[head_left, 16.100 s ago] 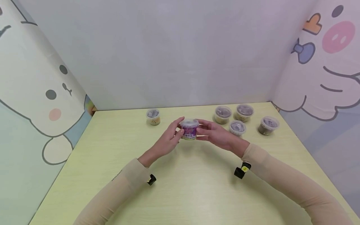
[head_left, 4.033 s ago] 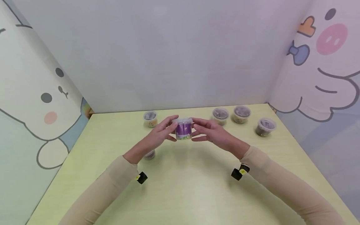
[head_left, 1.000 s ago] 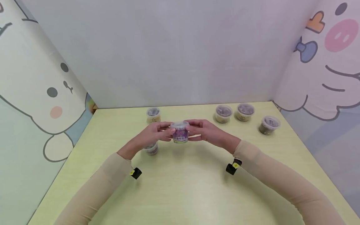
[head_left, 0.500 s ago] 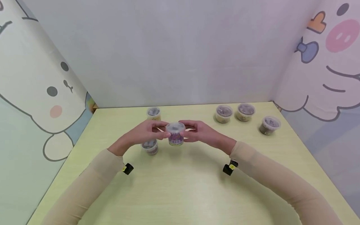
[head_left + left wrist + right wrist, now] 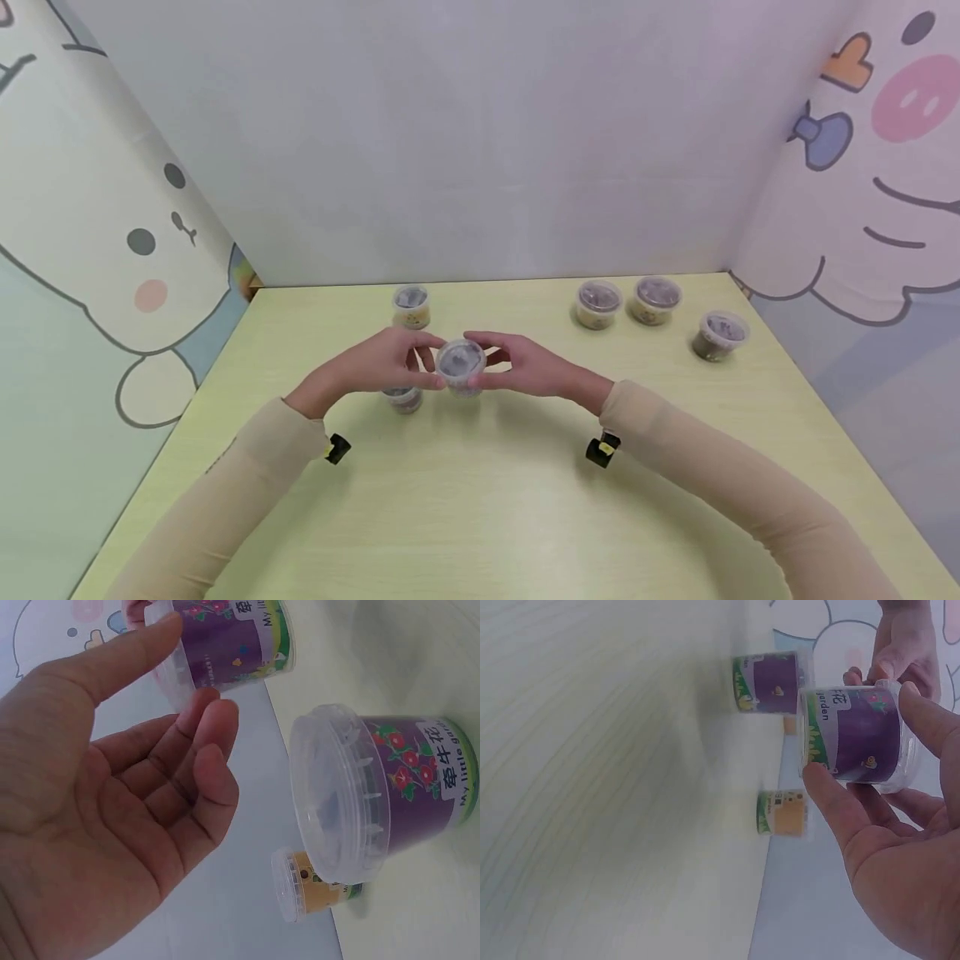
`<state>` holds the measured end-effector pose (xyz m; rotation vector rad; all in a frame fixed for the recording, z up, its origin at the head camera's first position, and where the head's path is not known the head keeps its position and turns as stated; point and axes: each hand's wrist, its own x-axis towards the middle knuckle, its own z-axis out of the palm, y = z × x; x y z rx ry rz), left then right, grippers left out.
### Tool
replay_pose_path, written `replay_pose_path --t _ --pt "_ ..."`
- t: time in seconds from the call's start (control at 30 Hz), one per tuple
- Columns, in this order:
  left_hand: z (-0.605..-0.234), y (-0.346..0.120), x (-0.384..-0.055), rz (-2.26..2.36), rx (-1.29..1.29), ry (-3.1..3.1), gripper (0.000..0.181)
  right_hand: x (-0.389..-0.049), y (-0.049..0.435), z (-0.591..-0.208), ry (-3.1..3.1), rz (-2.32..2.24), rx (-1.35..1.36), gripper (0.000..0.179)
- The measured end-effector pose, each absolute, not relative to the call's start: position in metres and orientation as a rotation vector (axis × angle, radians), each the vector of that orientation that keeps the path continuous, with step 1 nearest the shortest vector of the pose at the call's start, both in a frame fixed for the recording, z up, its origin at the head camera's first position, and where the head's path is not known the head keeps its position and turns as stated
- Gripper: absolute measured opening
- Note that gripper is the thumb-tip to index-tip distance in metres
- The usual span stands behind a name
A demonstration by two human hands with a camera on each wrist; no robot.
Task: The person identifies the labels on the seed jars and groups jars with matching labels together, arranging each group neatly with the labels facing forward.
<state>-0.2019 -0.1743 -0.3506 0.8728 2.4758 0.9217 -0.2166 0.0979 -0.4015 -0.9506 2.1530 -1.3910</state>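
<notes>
Between both hands, above the table's middle, is a lidded plastic cup (image 5: pixel 461 360) with a purple flower label (image 5: pixel 862 735). It leans so that its clear lid faces the head camera. My left hand (image 5: pixel 375 364) holds its left side; the thumb (image 5: pixel 142 652) lies at the lid rim. My right hand (image 5: pixel 528 367) grips the right side between thumb and fingers, as the right wrist view shows. A second purple-labelled cup (image 5: pixel 409 772) stands upright on the table just below my left hand, partly hidden by it in the head view.
A yellow-labelled lidded cup (image 5: pixel 412 310) stands at the back left of the pale table (image 5: pixel 480 500). Toward the back right are three more lidded cups: one (image 5: pixel 597 305), another (image 5: pixel 656 302) beside it, and a darker one (image 5: pixel 720 337) nearer the right edge.
Over the last second both hands carry the cup left and slightly nearer, its lid tipping toward the head camera. Since the oldest frame, one cup has left the right group and one stands at left.
</notes>
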Motion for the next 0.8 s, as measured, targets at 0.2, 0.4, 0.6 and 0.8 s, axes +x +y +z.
replay_pose_path --t 0.2,0.4,0.6,0.8 --pt "-0.358 -0.176 -0.199 0.854 0.893 2.520 0.054 -0.210 0.089 -0.412 2.142 -1.388 -0.964 0.080" --pt "-0.368 -0.179 -0.196 0.805 0.894 2.558 0.062 -0.208 0.083 -0.418 2.166 -1.345 -0.952 0.082" --pt "-0.376 -0.182 -0.194 0.761 0.967 2.612 0.064 -0.211 0.079 -0.422 2.153 -1.344 -0.960 0.081" --pt "-0.381 -0.185 -0.192 0.750 0.987 2.641 0.062 -0.212 0.077 -0.424 2.142 -1.342 -0.976 0.080"
